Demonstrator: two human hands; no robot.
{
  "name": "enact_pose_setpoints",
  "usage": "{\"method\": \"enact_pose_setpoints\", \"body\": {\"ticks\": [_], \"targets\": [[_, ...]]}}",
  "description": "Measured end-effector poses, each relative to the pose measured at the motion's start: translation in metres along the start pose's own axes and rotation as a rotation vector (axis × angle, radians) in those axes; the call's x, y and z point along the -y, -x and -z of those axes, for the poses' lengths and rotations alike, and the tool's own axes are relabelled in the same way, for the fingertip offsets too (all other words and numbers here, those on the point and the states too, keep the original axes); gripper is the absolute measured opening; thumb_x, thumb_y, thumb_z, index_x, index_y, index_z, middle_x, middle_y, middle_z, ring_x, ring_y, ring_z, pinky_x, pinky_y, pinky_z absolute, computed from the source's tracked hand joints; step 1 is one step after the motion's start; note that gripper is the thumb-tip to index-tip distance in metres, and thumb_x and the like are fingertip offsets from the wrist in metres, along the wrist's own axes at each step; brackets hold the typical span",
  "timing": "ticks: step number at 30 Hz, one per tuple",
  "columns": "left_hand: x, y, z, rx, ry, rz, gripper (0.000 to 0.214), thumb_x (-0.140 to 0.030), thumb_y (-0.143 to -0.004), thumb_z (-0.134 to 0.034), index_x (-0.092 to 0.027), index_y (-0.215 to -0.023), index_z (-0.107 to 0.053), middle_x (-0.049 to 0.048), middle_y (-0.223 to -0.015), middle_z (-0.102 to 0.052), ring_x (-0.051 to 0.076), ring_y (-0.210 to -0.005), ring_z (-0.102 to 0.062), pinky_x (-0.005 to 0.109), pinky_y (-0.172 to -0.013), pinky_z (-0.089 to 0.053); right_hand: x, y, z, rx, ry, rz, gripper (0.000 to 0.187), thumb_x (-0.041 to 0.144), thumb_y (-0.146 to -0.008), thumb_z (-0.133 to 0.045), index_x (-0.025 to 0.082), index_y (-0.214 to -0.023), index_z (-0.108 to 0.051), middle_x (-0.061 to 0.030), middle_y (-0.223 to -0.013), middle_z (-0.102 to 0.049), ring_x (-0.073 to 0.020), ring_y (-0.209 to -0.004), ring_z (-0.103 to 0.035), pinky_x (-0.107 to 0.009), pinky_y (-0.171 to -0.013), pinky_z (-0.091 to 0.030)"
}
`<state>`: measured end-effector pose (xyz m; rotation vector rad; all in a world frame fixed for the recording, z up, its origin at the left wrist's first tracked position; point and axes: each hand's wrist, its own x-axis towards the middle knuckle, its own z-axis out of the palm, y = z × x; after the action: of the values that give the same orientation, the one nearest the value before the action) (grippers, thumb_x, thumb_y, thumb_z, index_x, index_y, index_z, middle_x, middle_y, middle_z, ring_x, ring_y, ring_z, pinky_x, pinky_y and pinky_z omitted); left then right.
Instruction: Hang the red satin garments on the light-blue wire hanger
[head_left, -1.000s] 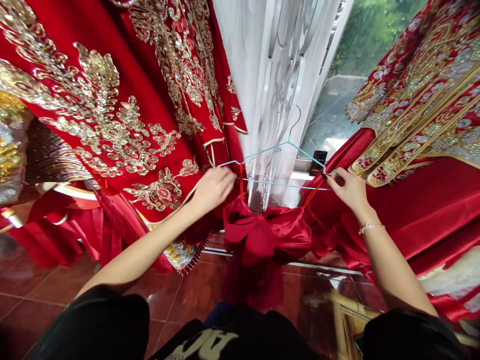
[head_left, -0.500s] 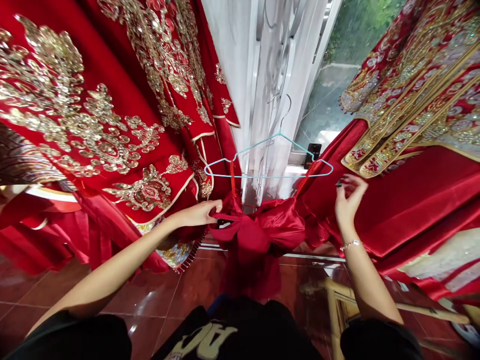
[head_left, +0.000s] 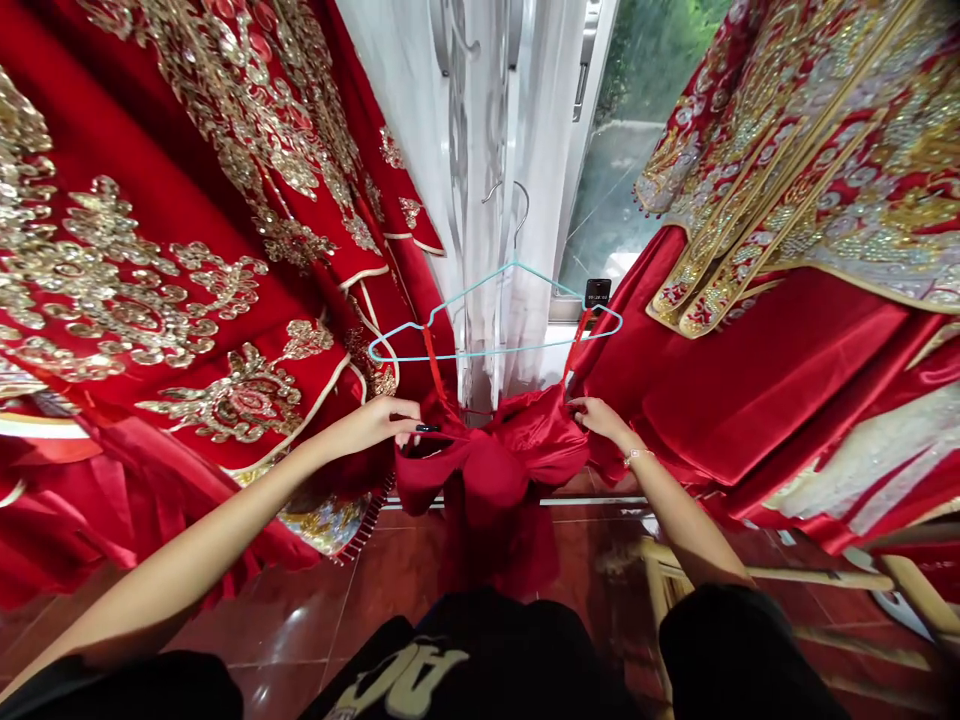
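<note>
A red satin dress (head_left: 525,432) with a large bow (head_left: 491,478) on it hangs by thin straps from a light blue hanger (head_left: 480,352). My left hand (head_left: 390,420) pinches fabric at the dress's left upper edge, beside the left loop of the bow; a dark fingernail shows. On the opposite side, my right hand (head_left: 600,418) has its fingers closed on the dress's right upper edge, with the fingertips partly hidden by cloth. The bow's tails drop toward the floor in front of me.
Red garments with gold sequins (head_left: 225,380) hang close on the left. More beaded red clothing (head_left: 720,290) hangs on the right. Behind are a white curtain (head_left: 397,120), a window and a phone (head_left: 598,292) on the sill. A wooden chair (head_left: 660,570) stands at lower right.
My right hand has come in from the right, where it was free in the air, and taken hold of the dress. My left hand stays at the left edge. The view has shifted right.
</note>
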<state>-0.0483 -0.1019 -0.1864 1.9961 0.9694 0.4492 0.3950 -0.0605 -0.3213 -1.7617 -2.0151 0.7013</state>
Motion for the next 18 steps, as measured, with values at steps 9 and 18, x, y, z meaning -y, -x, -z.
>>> {"method": "enact_pose_setpoints", "body": {"ticks": [9, 18], "targets": [[0.003, 0.007, 0.006, -0.217, -0.205, 0.007, 0.04, -0.056, -0.077, -0.066, -0.021, -0.063, -0.053, -0.0014, -0.065, -0.051, 0.015, -0.064, -0.046, 0.025, -0.06, -0.038, 0.024, 0.021, 0.073, 0.06, 0.145, 0.035, 0.023, 0.013, -0.077, -0.059, 0.015, -0.09, -0.078, -0.0058, -0.088, -0.08, -0.022, -0.082, -0.073, -0.03, -0.077, -0.057], [0.005, 0.017, 0.0, -0.083, -0.428, -0.03, 0.029, -0.047, -0.09, -0.054, -0.02, -0.079, -0.057, -0.0014, -0.074, -0.06, 0.017, -0.073, -0.055, 0.03, -0.081, -0.042, 0.087, 0.052, 0.027, -0.09, 0.477, -0.014, 0.024, 0.002, -0.081, -0.052, 0.006, -0.095, -0.071, -0.0307, -0.113, -0.071, -0.0383, -0.116, -0.066, -0.047, -0.099, -0.049]]}}
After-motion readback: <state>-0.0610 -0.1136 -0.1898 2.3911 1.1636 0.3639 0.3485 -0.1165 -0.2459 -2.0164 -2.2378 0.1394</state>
